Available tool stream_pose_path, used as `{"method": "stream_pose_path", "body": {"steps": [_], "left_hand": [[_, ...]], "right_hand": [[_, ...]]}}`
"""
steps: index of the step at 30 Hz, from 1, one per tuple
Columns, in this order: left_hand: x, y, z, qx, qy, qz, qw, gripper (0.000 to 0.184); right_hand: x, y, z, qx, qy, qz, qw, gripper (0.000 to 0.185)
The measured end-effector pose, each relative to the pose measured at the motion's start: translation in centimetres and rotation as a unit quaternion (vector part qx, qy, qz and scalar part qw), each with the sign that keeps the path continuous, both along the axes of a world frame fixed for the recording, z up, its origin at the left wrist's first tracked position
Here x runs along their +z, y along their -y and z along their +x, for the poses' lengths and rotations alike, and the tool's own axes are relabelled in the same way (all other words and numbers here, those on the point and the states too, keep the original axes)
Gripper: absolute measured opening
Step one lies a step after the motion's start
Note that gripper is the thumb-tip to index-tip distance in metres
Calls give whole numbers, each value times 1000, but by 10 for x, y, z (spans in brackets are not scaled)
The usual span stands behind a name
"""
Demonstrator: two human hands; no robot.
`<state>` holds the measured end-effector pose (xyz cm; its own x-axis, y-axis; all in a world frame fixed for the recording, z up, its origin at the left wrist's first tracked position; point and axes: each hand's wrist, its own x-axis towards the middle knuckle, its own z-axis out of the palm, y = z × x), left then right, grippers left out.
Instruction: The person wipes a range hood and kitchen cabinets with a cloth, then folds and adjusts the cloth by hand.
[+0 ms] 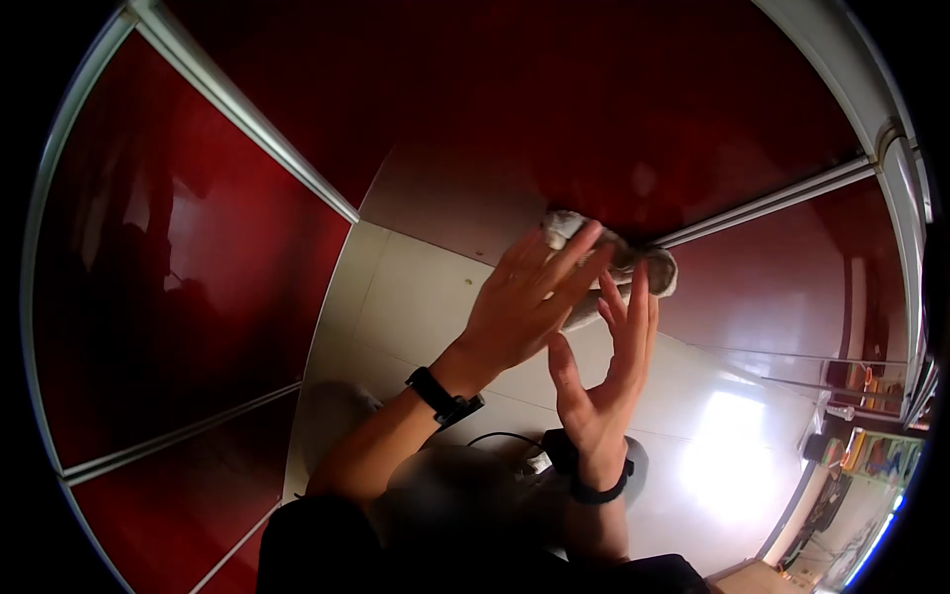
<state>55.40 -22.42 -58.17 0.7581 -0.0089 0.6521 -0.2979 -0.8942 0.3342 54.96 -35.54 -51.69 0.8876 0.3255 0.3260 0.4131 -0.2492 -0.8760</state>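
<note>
A crumpled grey-white cloth [564, 226] lies against the lower part of a glossy red panel [475, 188]. My left hand [524, 297] reaches over the cloth with its fingers stretched out, slightly blurred, and covers part of it. Beside it, my right hand [612, 366] points upward, fingers extended and thumb apart; its fingertips meet the cloth's right end [661, 271]. Whether either palm grips any of the cloth is hidden. A black watch [440, 394] sits on my left wrist, and a dark band [602, 483] circles the right one.
Red doors with pale metal frames [247, 114] stand at left, and another red panel [782, 272] is at right. Light floor tiles [396, 297] lie below, with a bright reflection [732, 436]. A shelf with colourful items [876, 455] is at far right.
</note>
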Motion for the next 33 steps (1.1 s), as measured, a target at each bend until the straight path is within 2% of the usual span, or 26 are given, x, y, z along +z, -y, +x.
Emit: {"method": "stream_pose_path", "body": {"steps": [1,4,5,8,9,12,13,18,22,26,27,30,31,33], "left_hand": [[3,-7,1,-19,18,-61,998,59],[6,-22,-10,-9,33,-117,993,59],[7,-26,-11,0,43,-132,990,61],[11,-31,-25,6,38,-102,994,52],[12,-33,-29,8,30,-104,994,48],[9,-35,-40,-8,10,-102,995,40],[8,-36,-42,-14,7,-94,995,38],[20,-41,-57,28,-16,-49,998,33],[32,-39,-68,66,-59,-70,994,32],[34,-42,-74,69,-154,-101,980,26],[39,-41,-74,71,-161,-101,979,21],[38,-39,-71,7,-163,-240,957,18],[35,-43,-69,-48,-202,-317,925,15],[34,-40,-68,-87,-254,-475,838,16]], "right_hand": [[-3,-3,1,-25,13,-3,1000,80],[-17,3,1,-71,36,20,997,75],[-16,3,0,-92,77,-10,993,68],[-22,6,-3,-101,124,-73,984,62],[-19,2,-3,-123,136,-67,981,50],[-30,17,1,-137,174,-144,964,39],[-33,19,1,-154,181,-149,960,29],[-36,30,-15,-138,206,-165,955,24],[-34,23,-23,-154,216,-156,951,19],[-34,20,-21,-178,172,-141,959,17],[-32,20,-18,-180,192,-137,955,17],[-27,25,-12,-192,219,-129,948,16],[-26,26,-11,-206,201,-105,952,15],[-21,30,-6,-210,224,-124,944,11]]}}
